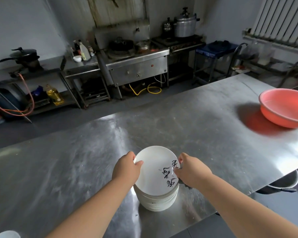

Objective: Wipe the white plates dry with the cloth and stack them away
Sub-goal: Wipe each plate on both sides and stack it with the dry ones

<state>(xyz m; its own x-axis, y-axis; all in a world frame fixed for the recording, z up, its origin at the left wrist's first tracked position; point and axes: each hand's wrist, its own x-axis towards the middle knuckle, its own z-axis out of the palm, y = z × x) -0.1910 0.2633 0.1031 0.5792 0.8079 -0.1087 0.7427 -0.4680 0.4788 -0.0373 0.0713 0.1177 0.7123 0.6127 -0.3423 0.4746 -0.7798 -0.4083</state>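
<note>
Both our bare forearms reach forward from the lower edge of the view and converge toward the middle. Our left forearm [93,208] comes in from the lower left and our right forearm [239,203] from the lower right. Both wrists are fairly straight, with the backs of the hands turned up.

Our left hand [127,169] grips the left rim of the plate [153,170]. The thumb lies across the top of the rim and the fingers curl out of sight beneath it.

Our right hand [193,170] pinches the opposite rim, thumb on the upper face and fingers wrapped over the edge. A grey cloth [185,184] is bunched under the palm.

The two hands sit level with each other, well apart.
</note>
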